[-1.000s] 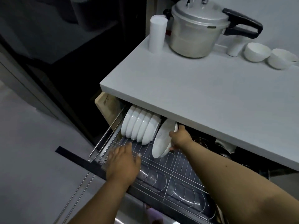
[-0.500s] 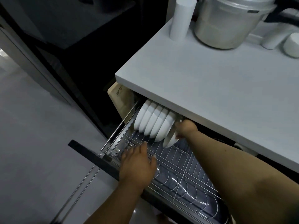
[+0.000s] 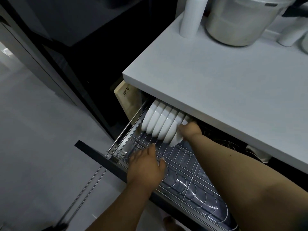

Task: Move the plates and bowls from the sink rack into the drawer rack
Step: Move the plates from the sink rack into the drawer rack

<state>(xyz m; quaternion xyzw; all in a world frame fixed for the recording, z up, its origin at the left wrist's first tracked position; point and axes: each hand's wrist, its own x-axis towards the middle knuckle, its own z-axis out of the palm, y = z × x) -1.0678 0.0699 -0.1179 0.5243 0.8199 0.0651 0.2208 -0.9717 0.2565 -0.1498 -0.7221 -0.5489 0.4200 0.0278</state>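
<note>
Six white dishes (image 3: 160, 124) stand on edge in a tight row at the back left of the pulled-out drawer rack (image 3: 188, 165), their row running from upper left to lower right and their undersides turned toward the drawer front (whether each is a plate or a shallow bowl is hard to tell). Left of them, a pale wooden board (image 3: 126, 100) stands upright against the side of the drawer, partly under the white counter (image 3: 216, 84). The left hand (image 3: 146, 167) lies palm down over the front left part of the rack, fingers straight and spread, holding nothing, its fingertips near the wire dividers. The curved wire loops along the front of the rack hold no dishes. The right hand (image 3: 190, 130) reaches under the counter edge and grips the last dish (image 3: 175, 139) at the right end of the row, fingers curled over its rim, the dish leaning against its neighbour. On the counter stand a white cylinder (image 3: 191, 17) and, to its right, a metal pot (image 3: 238, 20).
</note>
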